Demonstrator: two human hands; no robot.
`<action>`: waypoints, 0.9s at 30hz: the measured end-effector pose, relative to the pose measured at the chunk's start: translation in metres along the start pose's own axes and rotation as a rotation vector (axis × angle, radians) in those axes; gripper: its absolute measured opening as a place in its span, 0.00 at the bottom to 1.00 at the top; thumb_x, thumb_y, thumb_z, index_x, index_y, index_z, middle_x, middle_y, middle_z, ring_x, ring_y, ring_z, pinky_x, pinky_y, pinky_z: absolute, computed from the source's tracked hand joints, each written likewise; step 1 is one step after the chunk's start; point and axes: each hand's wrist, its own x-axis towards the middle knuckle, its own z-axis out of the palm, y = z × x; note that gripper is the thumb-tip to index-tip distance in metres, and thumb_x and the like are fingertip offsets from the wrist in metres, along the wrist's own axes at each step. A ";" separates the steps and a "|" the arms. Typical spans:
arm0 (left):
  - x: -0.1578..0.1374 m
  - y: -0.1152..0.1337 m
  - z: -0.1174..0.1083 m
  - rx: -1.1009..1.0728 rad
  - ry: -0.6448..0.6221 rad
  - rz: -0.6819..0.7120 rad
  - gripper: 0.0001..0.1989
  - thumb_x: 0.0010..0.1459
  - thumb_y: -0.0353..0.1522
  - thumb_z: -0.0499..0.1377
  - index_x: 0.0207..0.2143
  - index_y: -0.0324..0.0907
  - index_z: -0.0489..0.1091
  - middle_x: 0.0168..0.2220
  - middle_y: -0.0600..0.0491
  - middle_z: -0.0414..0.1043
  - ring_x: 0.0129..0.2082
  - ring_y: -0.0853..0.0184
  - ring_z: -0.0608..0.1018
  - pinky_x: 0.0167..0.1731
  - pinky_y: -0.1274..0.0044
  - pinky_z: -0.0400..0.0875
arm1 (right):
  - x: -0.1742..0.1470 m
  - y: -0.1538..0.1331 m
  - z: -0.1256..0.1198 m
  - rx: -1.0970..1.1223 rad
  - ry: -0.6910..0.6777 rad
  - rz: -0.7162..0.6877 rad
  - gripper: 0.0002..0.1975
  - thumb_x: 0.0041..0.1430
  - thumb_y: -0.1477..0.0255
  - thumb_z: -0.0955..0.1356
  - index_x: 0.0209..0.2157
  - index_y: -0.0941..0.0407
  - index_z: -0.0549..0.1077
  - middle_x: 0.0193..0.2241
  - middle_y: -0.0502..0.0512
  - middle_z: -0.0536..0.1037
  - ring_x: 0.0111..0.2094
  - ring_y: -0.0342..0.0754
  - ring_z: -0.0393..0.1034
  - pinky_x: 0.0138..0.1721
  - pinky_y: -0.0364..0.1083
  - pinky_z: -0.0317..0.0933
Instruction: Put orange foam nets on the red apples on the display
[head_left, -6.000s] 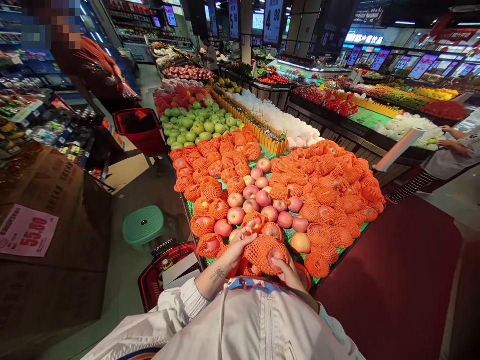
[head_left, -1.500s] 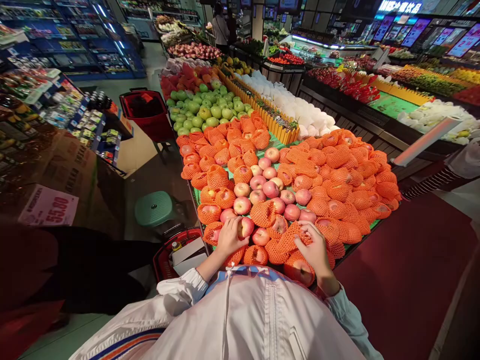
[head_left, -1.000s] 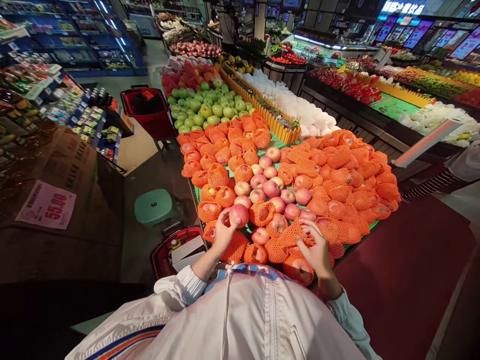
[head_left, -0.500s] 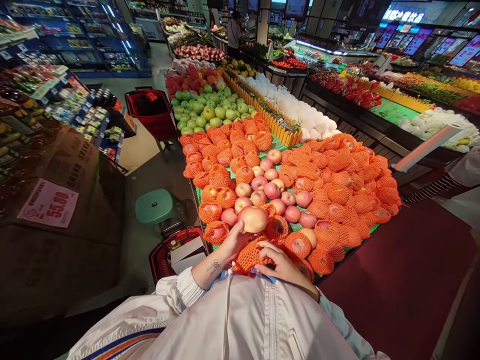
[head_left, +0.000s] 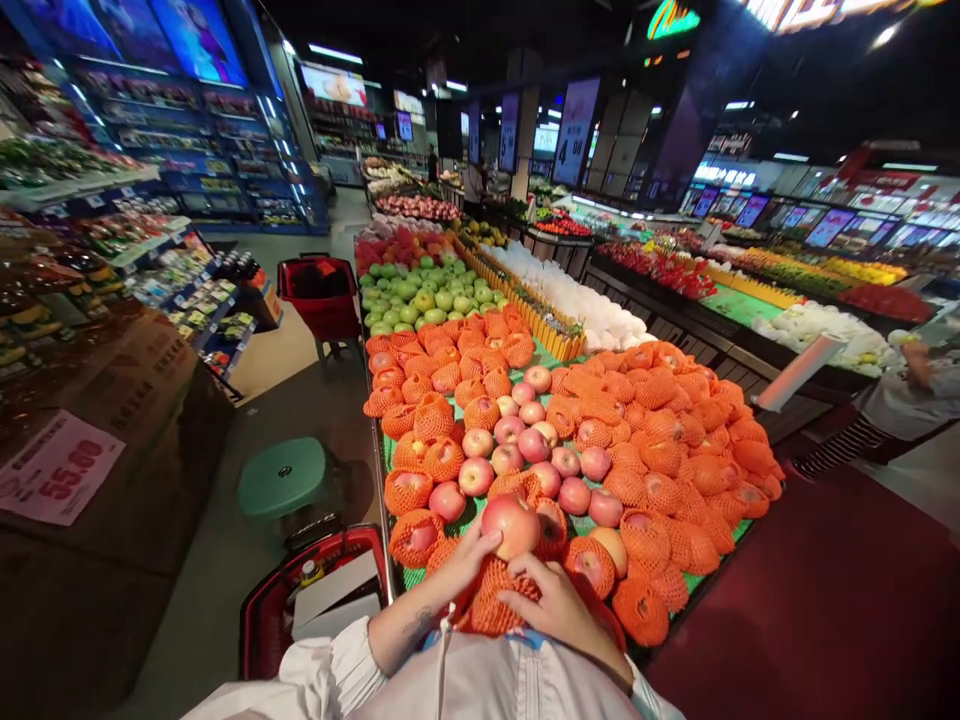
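Observation:
My left hand (head_left: pixel 471 562) grips a large pink-yellow apple (head_left: pixel 511 526) from its left side, above the near edge of the fruit display. An orange foam net (head_left: pixel 496 598) sits just below that apple, close to my jacket. Curled over the net's right side are the fingers of my right hand (head_left: pixel 559 605); whether the net has fruit inside is hidden. Ahead lie several bare pink apples (head_left: pixel 535 445), unwrapped. On both sides of them are apples in orange foam nets, with a large heap (head_left: pixel 660 440) on the right.
Green apples (head_left: pixel 427 295) lie farther back, beside a yellow picket divider (head_left: pixel 551 335) and white-wrapped fruit. A red basket (head_left: pixel 262 600) and a green stool (head_left: pixel 283 476) stand at left, with a red cart (head_left: pixel 319 300) beyond. A person (head_left: pixel 911 385) is at far right.
My view has tilted upward, so the display sits lower and more of the store shows. The held apple has turned, showing a redder side. My right hand has come closer to it.

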 end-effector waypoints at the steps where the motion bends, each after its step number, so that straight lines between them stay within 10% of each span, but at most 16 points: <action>1: 0.001 0.001 -0.001 -0.017 0.005 -0.006 0.38 0.54 0.55 0.63 0.61 0.45 0.72 0.61 0.43 0.74 0.67 0.44 0.67 0.68 0.54 0.58 | 0.000 0.001 -0.002 -0.009 0.014 0.010 0.07 0.61 0.63 0.72 0.40 0.49 0.76 0.37 0.50 0.83 0.38 0.51 0.77 0.42 0.46 0.67; 13: 0.011 0.008 -0.025 0.168 -0.135 0.006 0.42 0.51 0.60 0.63 0.58 0.40 0.73 0.62 0.40 0.72 0.66 0.43 0.66 0.70 0.54 0.49 | 0.010 -0.011 -0.043 -0.004 -0.022 0.097 0.04 0.58 0.68 0.72 0.35 0.52 0.79 0.36 0.52 0.83 0.39 0.53 0.75 0.45 0.50 0.63; 23: -0.005 0.009 -0.012 0.024 -0.450 0.029 0.47 0.51 0.64 0.60 0.65 0.45 0.67 0.65 0.43 0.66 0.68 0.43 0.62 0.70 0.54 0.45 | 0.018 0.007 -0.019 0.168 0.325 -0.022 0.11 0.61 0.60 0.71 0.34 0.52 0.77 0.32 0.53 0.81 0.35 0.51 0.75 0.41 0.48 0.66; 27: -0.005 0.001 -0.005 -0.052 -0.484 -0.019 0.62 0.36 0.63 0.71 0.69 0.46 0.59 0.70 0.41 0.58 0.70 0.41 0.58 0.70 0.53 0.45 | 0.023 0.012 -0.011 0.298 0.423 0.010 0.15 0.59 0.55 0.72 0.32 0.53 0.76 0.31 0.53 0.79 0.35 0.51 0.73 0.40 0.47 0.65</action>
